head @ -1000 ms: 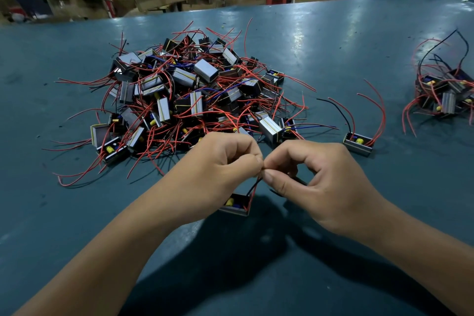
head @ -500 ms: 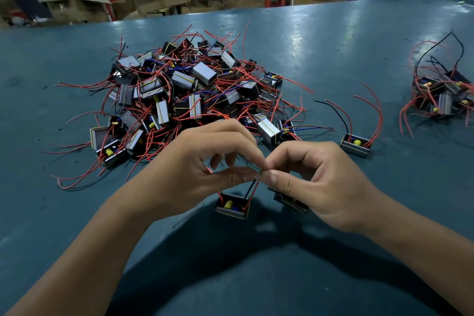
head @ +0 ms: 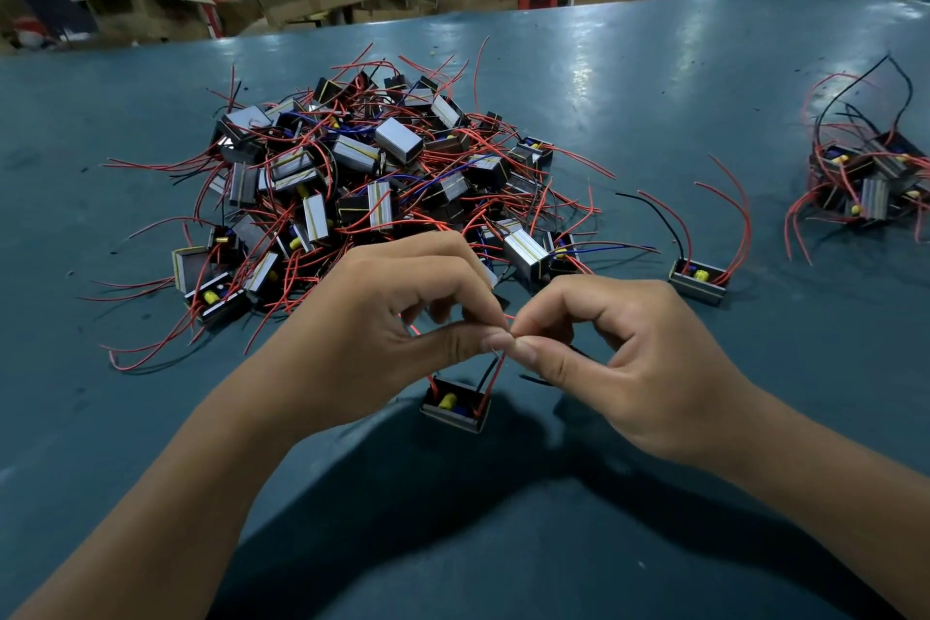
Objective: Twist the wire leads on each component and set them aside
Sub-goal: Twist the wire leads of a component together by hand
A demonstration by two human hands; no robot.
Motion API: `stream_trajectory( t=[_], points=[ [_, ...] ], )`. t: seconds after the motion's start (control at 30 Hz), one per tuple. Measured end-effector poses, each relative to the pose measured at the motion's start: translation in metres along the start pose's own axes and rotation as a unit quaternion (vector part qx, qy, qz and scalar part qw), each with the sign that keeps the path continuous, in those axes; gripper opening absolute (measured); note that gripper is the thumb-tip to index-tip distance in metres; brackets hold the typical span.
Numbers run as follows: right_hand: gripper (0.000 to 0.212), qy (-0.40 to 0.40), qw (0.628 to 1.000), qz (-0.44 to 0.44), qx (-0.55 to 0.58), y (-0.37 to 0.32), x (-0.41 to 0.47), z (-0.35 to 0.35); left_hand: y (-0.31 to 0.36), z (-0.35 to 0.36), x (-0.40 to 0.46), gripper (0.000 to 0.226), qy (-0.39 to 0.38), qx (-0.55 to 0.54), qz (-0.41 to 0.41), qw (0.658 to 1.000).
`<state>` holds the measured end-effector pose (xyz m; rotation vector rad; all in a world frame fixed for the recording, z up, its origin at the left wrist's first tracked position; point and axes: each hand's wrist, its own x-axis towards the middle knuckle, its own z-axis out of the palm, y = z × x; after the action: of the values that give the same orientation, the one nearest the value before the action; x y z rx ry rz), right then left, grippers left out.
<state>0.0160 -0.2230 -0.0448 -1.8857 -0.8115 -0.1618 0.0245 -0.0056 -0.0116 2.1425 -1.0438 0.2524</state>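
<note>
Components everywhere: one big tangled pile [head: 372, 196] mid-bench, too many to count, a smaller cluster [head: 865, 181] at the right edge where I make out perhaps four or five, one loner [head: 698, 281] between them, and one component [head: 455, 410] by the near edge under the hands. Left hand [head: 382, 332] and right hand [head: 634, 357] each pinch its leads [head: 490, 375] where fingertips meet. Best, I'd judge, to pinch near the tips, roll one way, keep the strands taut.
</note>
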Motion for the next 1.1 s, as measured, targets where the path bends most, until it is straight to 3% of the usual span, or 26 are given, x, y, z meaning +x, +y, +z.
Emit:
stream_trajectory(
  t=[0.1, 0.23, 0.3, 0.4, 0.6, 0.67, 0.8, 0.87, 0.97, 1.1],
  points=[
    [0.005, 0.016, 0.999, -0.022, -0.048, -0.001, 0.0, 0.001, 0.002, 0.0, -0.003, 0.012, -0.008, -0.04, -0.036, 0.998],
    [0.007, 0.025, 0.993, -0.049, -0.103, -0.002, -0.002, 0.0, 0.006, 0.002, -0.003, 0.015, -0.018, -0.16, -0.148, 0.976],
    [0.009, 0.024, 0.99, -0.061, -0.128, -0.002, -0.002, 0.0, 0.007, 0.005, -0.002, 0.013, -0.018, -0.221, -0.221, 0.95],
    [0.007, 0.019, 0.989, -0.06, -0.137, -0.002, -0.002, 0.002, 0.012, 0.009, 0.001, 0.012, -0.029, -0.343, -0.341, 0.875],
    [0.008, 0.003, 0.993, -0.044, -0.106, -0.002, -0.001, 0.004, 0.01, 0.01, -0.001, 0.016, -0.089, -0.38, -0.362, 0.846],
    [0.007, 0.012, 0.996, -0.033, -0.083, -0.002, 0.0, 0.003, 0.005, 0.008, -0.003, 0.015, -0.086, -0.373, -0.343, 0.857],
    [0.008, 0.02, 0.999, 0.019, -0.029, -0.002, 0.001, 0.0, -0.005, -0.003, -0.006, 0.011, -0.029, -0.205, -0.202, 0.957],
    [0.008, 0.018, 0.999, 0.028, -0.021, -0.001, 0.001, -0.001, -0.008, -0.006, -0.006, 0.015, -0.008, -0.122, -0.125, 0.985],
    [0.007, 0.012, 0.999, 0.031, -0.013, -0.001, 0.001, 0.0, -0.009, -0.004, -0.005, 0.016, -0.001, -0.044, -0.032, 0.999],
    [0.005, 0.002, 0.999, 0.035, 0.009, -0.002, 0.001, -0.001, -0.01, 0.002, -0.002, 0.01, 0.011, -0.022, -0.003, 1.0]
  ],
)
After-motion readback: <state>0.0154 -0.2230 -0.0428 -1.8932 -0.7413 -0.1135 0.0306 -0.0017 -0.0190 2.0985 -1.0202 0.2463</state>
